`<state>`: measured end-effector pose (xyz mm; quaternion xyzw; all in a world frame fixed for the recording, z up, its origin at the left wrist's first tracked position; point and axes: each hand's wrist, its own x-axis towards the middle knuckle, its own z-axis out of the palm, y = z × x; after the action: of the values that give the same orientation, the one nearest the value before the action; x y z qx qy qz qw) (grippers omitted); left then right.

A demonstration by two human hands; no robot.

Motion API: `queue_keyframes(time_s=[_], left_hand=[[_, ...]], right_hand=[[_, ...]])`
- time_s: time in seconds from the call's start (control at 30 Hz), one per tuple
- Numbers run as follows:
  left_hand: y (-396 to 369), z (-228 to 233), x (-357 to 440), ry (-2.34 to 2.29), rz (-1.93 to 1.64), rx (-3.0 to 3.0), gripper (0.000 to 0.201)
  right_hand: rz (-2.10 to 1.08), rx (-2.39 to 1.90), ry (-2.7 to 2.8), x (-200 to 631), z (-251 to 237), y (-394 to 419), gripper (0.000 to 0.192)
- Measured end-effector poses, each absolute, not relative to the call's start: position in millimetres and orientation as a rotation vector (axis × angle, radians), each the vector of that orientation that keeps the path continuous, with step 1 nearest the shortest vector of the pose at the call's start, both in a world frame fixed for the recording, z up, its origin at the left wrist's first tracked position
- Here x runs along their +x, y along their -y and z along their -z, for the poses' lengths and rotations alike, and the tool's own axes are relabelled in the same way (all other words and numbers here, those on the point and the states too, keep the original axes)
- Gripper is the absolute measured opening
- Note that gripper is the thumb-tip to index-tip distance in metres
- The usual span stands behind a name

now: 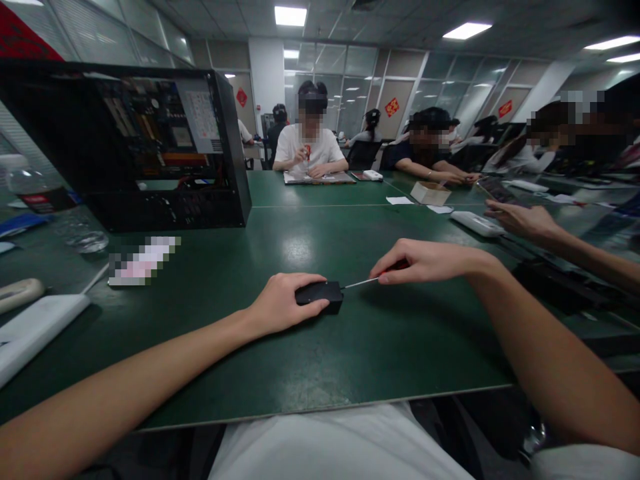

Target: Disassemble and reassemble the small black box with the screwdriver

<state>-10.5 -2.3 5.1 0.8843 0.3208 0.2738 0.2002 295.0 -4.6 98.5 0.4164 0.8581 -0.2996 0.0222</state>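
Note:
On the green tabletop point(280, 360), my left hand point(283, 300) is closed around a small black box point(333, 298), thumb on the near side and fingers over the far side. My right hand point(420, 260) grips a screwdriver by its red and black handle point(397, 267). The thin metal shaft of the screwdriver point(361, 283) slants down to the left. Its tip meets the right end of the black box; whether it sits in a screw or a gap is too small to make out.
An opened black computer case point(233, 153) stands at the back left beside a plastic bottle point(75, 207). A white power strip point(40, 327) lies at the left, another white strip point(477, 223) at the right. A co-worker's hand point(530, 223) is near on the right. A small box point(430, 193) sits farther back.

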Motion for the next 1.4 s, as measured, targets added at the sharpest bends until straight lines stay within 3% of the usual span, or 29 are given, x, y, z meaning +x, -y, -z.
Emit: queue_keyframes(time_s=[1.4], left_hand=[[2,-7,-10,-0.92,-0.761,2.472,0.04]], right_hand=[[0.934,1.287,-2.701,299,-94,3,0.056]])
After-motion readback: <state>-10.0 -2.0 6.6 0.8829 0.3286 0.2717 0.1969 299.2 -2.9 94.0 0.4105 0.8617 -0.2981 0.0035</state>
